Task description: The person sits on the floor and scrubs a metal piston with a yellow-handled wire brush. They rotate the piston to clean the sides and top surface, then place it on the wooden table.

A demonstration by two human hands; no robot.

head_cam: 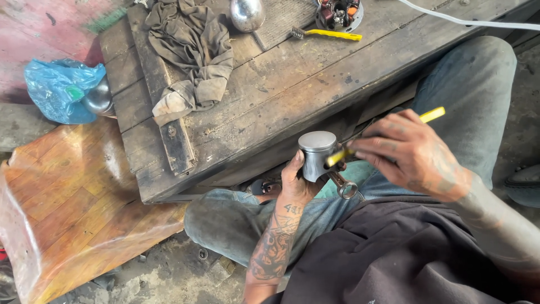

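Observation:
My left hand (pixel 293 183) grips a grey metal piston (pixel 316 153) from below, crown up, with its connecting rod (pixel 344 187) hanging down toward my lap. My right hand (pixel 413 153) holds a yellow-handled tool (pixel 432 115) whose tip end lies against the piston's side. Both hands are over my knees, just in front of a dark wooden bench (pixel 292 90).
On the bench lie a crumpled grey rag (pixel 191 50), a shiny metal dome (pixel 247 13), a yellow-handled wire brush (pixel 329 34) and a round wound-coil part (pixel 338 13). A blue plastic bag (pixel 59 90) and a wooden board (pixel 73 197) sit at left. A white cable (pixel 467 21) crosses top right.

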